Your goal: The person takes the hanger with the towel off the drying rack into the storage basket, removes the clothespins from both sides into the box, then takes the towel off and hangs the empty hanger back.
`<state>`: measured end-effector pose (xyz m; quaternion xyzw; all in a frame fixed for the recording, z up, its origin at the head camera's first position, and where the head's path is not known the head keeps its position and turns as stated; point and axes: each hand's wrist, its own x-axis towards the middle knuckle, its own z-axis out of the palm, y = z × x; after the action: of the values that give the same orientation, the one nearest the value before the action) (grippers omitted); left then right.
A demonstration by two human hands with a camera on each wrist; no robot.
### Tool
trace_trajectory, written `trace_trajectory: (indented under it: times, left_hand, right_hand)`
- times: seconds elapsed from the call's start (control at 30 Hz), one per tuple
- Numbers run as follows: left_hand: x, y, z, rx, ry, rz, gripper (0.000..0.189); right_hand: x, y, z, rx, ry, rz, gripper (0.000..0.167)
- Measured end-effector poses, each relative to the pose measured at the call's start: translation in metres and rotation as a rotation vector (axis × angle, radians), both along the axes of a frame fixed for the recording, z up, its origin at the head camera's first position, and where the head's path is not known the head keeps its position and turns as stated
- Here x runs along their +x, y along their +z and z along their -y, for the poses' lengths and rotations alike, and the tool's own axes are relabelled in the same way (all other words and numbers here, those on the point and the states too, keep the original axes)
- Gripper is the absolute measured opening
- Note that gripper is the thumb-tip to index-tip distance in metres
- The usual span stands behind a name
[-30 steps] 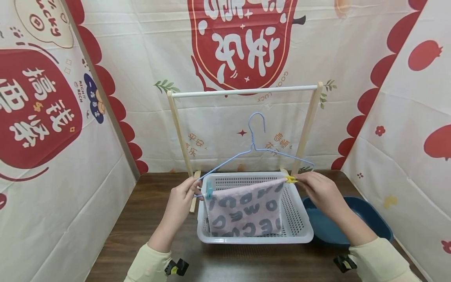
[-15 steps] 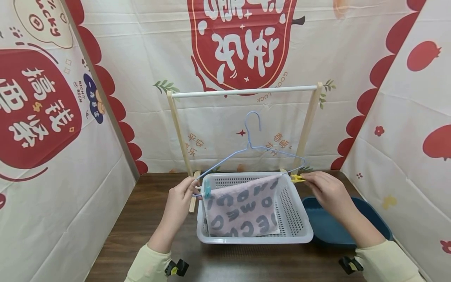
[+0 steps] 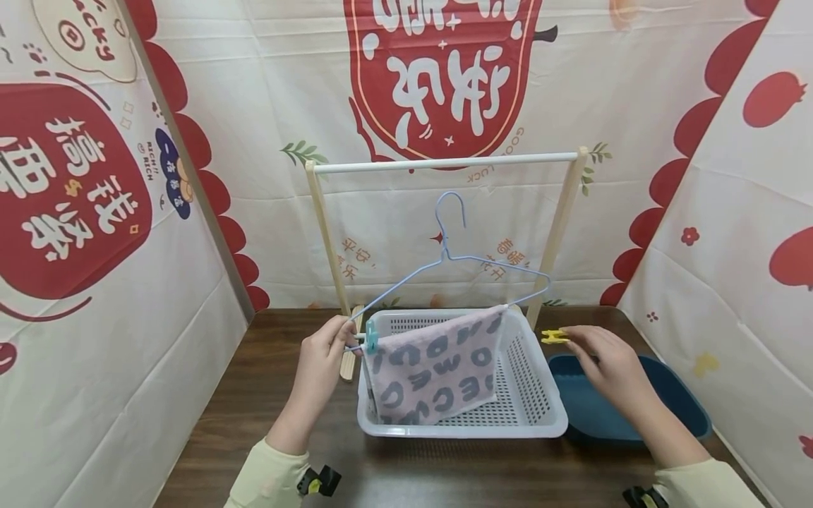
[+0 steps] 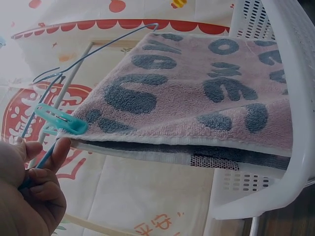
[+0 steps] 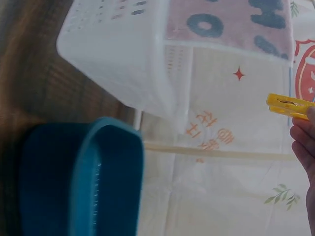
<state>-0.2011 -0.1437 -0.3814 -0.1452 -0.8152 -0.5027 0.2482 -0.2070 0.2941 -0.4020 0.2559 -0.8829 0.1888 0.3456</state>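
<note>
Pink towel (image 3: 438, 367) with grey letters hangs on the blue wire hanger (image 3: 445, 252), over the white basket (image 3: 464, 432). Yellow clothespin (image 3: 554, 336) was on the towel's right corner a second ago; now off, well apart. Right hand (image 3: 612, 363) has moved right, thumb and fingers together, pinching that clothespin. Left hand (image 3: 320, 360) grips hanger's left end beside teal clothespin (image 3: 371, 336), clipped at towel's left corner. Blue basin (image 3: 571, 395) right of basket, partly hidden by right arm. Drying rack (image 3: 444, 163) behind.
</note>
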Motion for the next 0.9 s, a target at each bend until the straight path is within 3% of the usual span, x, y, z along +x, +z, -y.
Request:
trace_trajectory:
  times: [0.1, 0.27, 0.63, 0.9]
  left_hand:
    - [0.0, -0.002, -0.001, 0.002, 0.002, -0.005, 0.02]
    - [0.001, -0.004, -0.002, 0.025, 0.004, -0.02, 0.019]
    - [0.0, -0.013, -0.006, 0.05, -0.004, -0.019, 0.02]
    - [0.0, -0.015, -0.007, 0.063, -0.007, -0.017, 0.018]
  right_hand:
    - [0.003, -0.008, -0.004, -0.012, -0.036, 0.019, 0.044]
    - [0.006, -0.019, -0.01, -0.019, -0.089, 0.075, 0.041]
    - [0.005, -0.047, -0.017, -0.125, -0.181, 0.257, 0.032]
    - [0.004, -0.058, -0.026, -0.199, -0.264, 0.418, 0.033]
